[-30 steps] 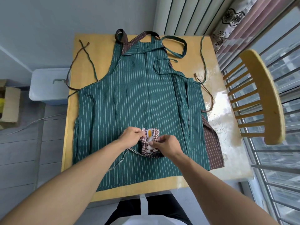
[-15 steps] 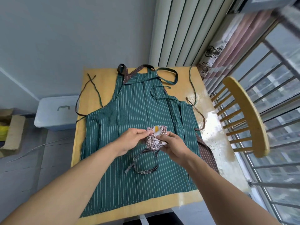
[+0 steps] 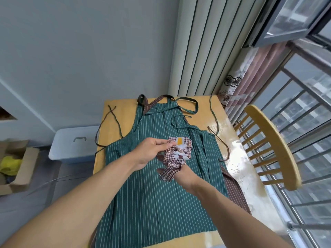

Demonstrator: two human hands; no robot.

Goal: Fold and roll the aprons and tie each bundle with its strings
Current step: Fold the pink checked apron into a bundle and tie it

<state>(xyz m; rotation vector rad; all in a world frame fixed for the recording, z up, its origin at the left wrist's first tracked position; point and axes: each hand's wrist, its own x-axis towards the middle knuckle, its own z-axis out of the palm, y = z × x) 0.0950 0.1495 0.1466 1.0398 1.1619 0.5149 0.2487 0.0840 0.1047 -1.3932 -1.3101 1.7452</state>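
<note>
A small rolled bundle of brown-checked apron with a white and yellow cartoon patch is held above the table between both hands. My left hand pinches its upper left edge. My right hand is under the bundle, mostly hidden, with the checked strings looped over it. A green pinstriped apron lies spread flat on the wooden table, its strings trailing to both sides. A brown striped apron peeks out from under its right edge.
A wooden chair stands close to the table's right side, by the barred window. A pale plastic storage box sits on the floor at the left, with a cardboard box further left.
The camera has tilted up, so the table sits lower in view. The bundle was lifted and turned; my right hand went beneath it with the strings wrapped over, and my left hand kept its pinch.
</note>
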